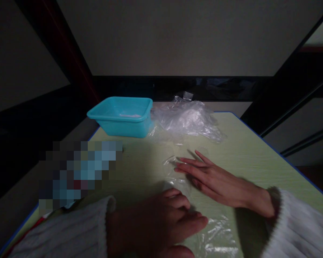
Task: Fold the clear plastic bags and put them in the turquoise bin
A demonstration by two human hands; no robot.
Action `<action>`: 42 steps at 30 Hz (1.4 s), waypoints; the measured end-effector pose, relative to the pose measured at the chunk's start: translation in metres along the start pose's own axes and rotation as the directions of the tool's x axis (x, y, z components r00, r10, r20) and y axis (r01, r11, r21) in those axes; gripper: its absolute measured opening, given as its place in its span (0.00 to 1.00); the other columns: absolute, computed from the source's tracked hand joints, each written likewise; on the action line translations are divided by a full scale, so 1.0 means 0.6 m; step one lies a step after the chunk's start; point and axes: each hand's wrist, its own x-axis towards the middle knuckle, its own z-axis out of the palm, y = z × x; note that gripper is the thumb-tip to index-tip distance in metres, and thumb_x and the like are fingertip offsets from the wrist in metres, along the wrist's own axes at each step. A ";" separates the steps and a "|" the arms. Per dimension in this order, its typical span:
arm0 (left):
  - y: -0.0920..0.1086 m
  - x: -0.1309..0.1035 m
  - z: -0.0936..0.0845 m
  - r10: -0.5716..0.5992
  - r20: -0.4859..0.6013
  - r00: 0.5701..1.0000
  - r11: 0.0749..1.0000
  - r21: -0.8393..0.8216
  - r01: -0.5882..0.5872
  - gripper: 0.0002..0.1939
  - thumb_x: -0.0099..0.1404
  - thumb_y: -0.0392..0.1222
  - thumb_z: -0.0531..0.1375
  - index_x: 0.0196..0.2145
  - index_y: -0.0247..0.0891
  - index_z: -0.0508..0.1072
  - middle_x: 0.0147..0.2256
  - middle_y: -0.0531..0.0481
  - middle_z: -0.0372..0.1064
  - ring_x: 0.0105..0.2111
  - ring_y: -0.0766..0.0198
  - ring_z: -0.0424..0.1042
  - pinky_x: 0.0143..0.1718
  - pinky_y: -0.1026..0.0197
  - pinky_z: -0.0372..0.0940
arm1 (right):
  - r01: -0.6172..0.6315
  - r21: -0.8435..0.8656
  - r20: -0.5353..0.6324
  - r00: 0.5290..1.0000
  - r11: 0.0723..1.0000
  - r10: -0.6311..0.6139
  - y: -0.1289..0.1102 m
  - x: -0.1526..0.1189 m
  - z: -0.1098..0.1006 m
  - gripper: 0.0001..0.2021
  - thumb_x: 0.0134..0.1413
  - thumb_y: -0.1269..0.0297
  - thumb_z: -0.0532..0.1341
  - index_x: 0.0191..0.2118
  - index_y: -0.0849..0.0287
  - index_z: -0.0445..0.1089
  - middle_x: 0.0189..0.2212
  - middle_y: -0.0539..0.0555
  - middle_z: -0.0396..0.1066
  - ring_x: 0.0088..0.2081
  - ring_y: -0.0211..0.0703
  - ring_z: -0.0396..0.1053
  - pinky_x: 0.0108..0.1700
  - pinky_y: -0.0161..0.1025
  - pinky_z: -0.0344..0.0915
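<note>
A clear plastic bag point(218, 234) lies flat on the pale green table, running from the near edge up between my hands. My right hand point(218, 181) has its fingers stretched out, their tips over the upper part of the bag. Lower down, my left hand point(161, 222) is over the bag's left side with its fingers bent and apart. Nothing shows in either hand. Part of the bag is hidden beneath my left hand.
At the table's far left stands a turquoise basin point(123, 125) with something pale inside. Beside it lies a crumpled heap of clear plastic bags point(190, 120). A blurred-out object point(88, 170) is on the left. The table point(261, 157) has a blue edge.
</note>
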 end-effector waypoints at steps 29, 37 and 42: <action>-0.071 -0.031 0.005 -0.370 -0.466 0.804 0.929 -0.177 0.325 0.10 0.61 0.33 0.53 0.34 0.32 0.73 0.26 0.47 0.74 0.27 0.64 0.70 0.32 0.61 0.65 | 0.119 0.157 -0.151 0.984 0.980 -0.095 0.006 -0.023 -0.023 0.14 0.51 0.76 0.49 0.40 0.58 0.67 0.38 0.54 0.72 0.43 0.42 0.68 0.54 0.50 0.58; -0.068 -0.030 0.001 -0.453 -0.469 0.758 0.890 -0.296 0.348 0.09 0.60 0.34 0.53 0.30 0.36 0.74 0.29 0.49 0.75 0.31 0.64 0.72 0.36 0.60 0.65 | 0.239 0.058 0.031 0.970 0.969 -0.241 -0.047 -0.026 -0.013 0.12 0.53 0.56 0.57 0.27 0.59 0.69 0.27 0.52 0.69 0.30 0.43 0.65 0.36 0.43 0.66; -0.066 -0.029 -0.003 -0.473 -0.444 0.761 0.869 -0.378 0.320 0.09 0.59 0.33 0.53 0.29 0.35 0.74 0.28 0.49 0.75 0.29 0.65 0.72 0.32 0.63 0.65 | 0.236 0.092 0.062 0.968 0.967 -0.243 -0.078 -0.055 -0.004 0.11 0.55 0.58 0.57 0.40 0.54 0.71 0.40 0.48 0.74 0.41 0.40 0.70 0.50 0.37 0.64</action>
